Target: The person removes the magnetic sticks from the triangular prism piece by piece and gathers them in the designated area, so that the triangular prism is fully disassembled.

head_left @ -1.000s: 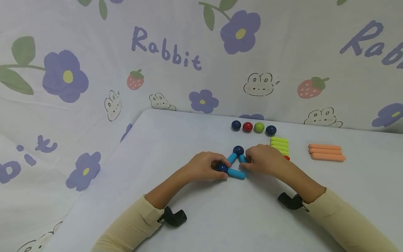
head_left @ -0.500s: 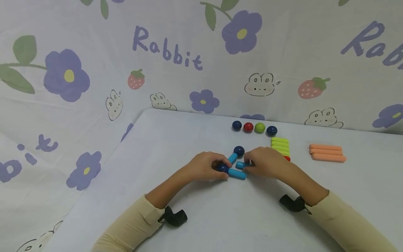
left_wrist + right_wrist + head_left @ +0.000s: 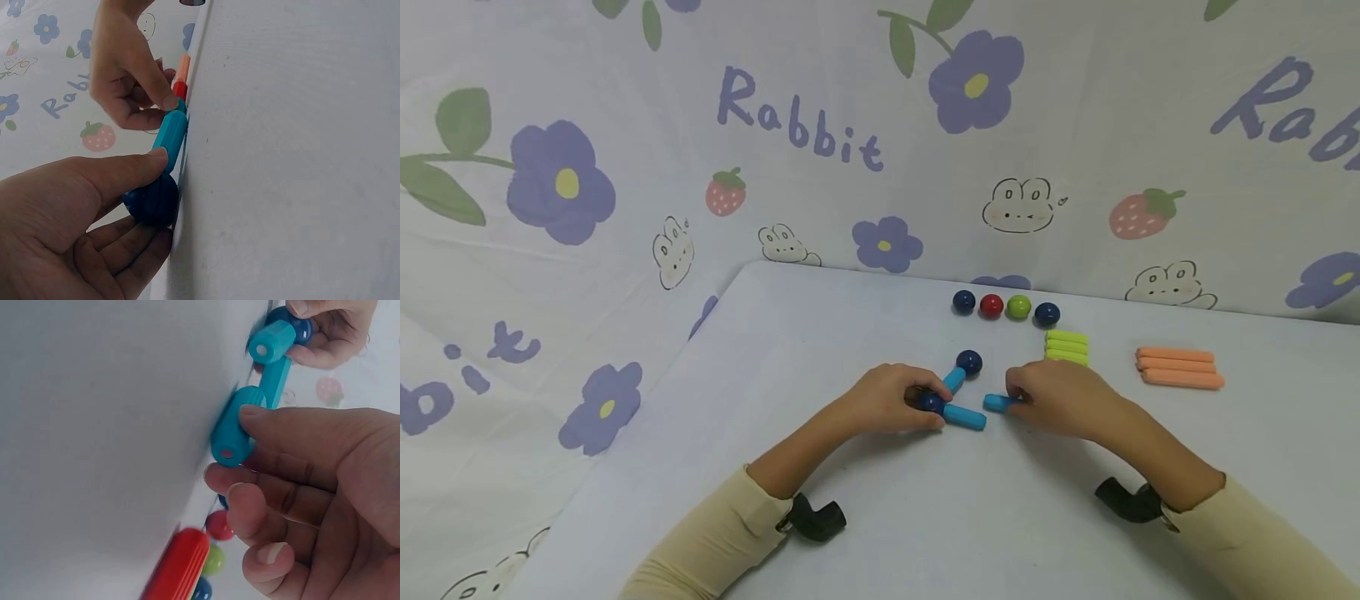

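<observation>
My left hand [image 3: 887, 402] grips a dark blue ball [image 3: 932, 402] on the white table, thumb and fingers on either side. Two light blue ribbed rods extend from this ball. The nearer rod [image 3: 965, 416] points right, its other end free; the farther rod [image 3: 954, 380] runs up to a second dark blue ball [image 3: 969, 362]. Just to the right, my right hand [image 3: 1063, 400] pinches a separate light blue rod [image 3: 997, 402], apart from both balls. A pale disc shows in this rod's end [image 3: 226, 454] in the right wrist view.
Behind the hands, a row holds a blue ball [image 3: 964, 302], a red ball [image 3: 992, 306], a green ball [image 3: 1018, 307] and another blue ball [image 3: 1047, 315]. Yellow-green rods [image 3: 1066, 346] lie near my right hand, orange rods [image 3: 1178, 367] farther right. A red rod [image 3: 178, 565] shows in the right wrist view.
The right hand's rod has come away from the far blue ball, turned to lie roughly sideways, and moved right with that hand. The left hand has stayed in place around its ball.
</observation>
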